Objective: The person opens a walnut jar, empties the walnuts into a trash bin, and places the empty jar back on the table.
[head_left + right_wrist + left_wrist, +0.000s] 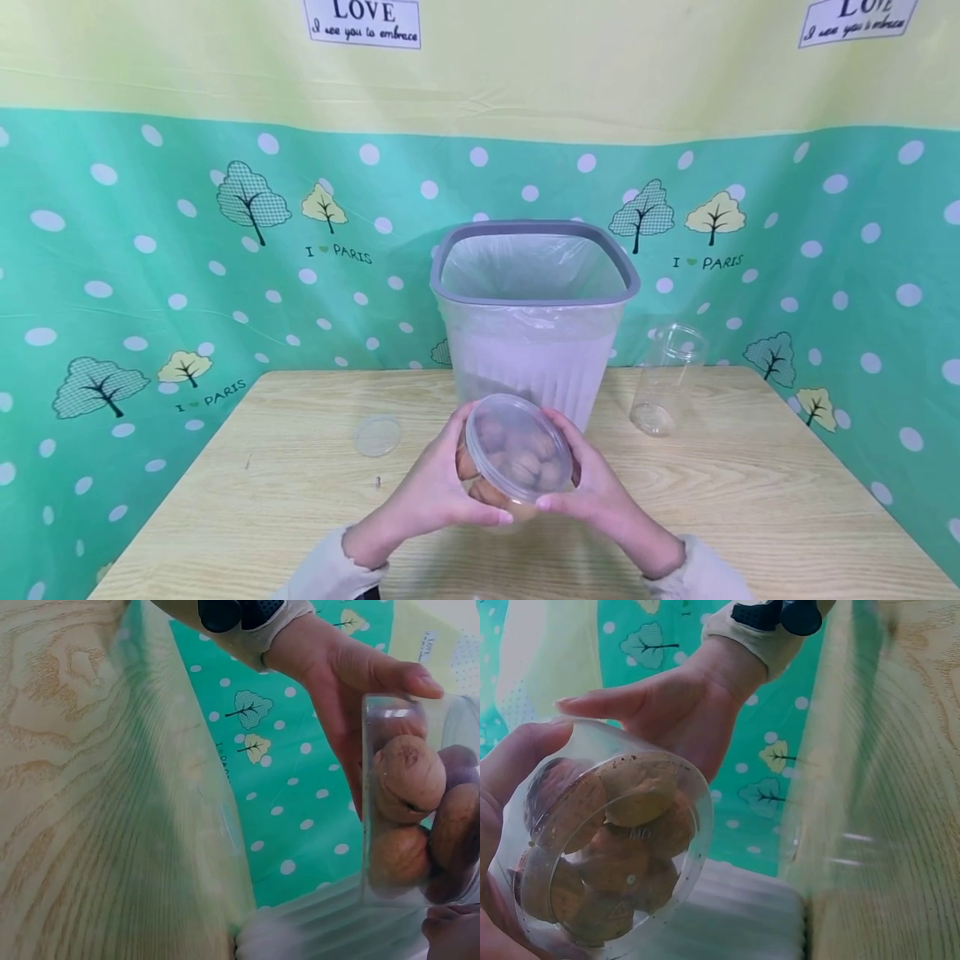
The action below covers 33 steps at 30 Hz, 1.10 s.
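Both hands hold a clear plastic jar [517,454] of walnuts above the table, in front of the bin. Its translucent lid [525,446] sits on top, and the jar tilts. My left hand [435,492] grips the left side, thumb across the front. The right hand [592,487] grips the opposite side, its thumb near the lid's lower rim. Through the jar's base in the left wrist view, several brown walnuts [615,855] show. From the right wrist view, the walnuts [409,780] press against the clear wall. Some fingers are hidden behind the jar.
A white bin [532,350] with a grey rim and plastic liner stands behind the hands. A tall clear jar [667,383] stands at the right. A clear round lid [378,436] lies left, near a small brown bit [378,482]. Printed cloth [300,317] surrounds the wooden table [247,525].
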{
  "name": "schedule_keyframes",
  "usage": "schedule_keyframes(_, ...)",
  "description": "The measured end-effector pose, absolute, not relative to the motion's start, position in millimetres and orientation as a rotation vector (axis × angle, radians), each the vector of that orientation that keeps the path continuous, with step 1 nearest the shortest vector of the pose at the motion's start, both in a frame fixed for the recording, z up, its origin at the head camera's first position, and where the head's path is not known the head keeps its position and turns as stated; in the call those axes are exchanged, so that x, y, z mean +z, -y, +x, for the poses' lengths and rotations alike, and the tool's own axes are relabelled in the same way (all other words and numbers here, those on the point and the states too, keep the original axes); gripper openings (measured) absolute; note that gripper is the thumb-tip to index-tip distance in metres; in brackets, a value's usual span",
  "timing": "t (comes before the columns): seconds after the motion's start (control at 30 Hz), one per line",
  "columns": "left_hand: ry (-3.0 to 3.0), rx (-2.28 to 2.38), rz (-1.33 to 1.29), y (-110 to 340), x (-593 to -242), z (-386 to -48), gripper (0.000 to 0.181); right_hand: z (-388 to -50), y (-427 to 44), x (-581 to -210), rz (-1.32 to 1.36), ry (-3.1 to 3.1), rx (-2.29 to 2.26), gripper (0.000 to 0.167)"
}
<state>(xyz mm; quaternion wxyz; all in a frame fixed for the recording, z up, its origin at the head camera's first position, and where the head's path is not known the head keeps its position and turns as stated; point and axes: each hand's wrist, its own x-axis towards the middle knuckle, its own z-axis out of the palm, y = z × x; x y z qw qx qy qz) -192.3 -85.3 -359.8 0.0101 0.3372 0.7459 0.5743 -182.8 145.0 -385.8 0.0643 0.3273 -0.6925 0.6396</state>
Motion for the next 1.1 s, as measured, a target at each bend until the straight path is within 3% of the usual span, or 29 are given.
schedule_keyframes(1.1,-1.956,1.771,1.153,93,-353,-196,0.104,-197,-155,-392,1.372,1.928,2.023,0.101)
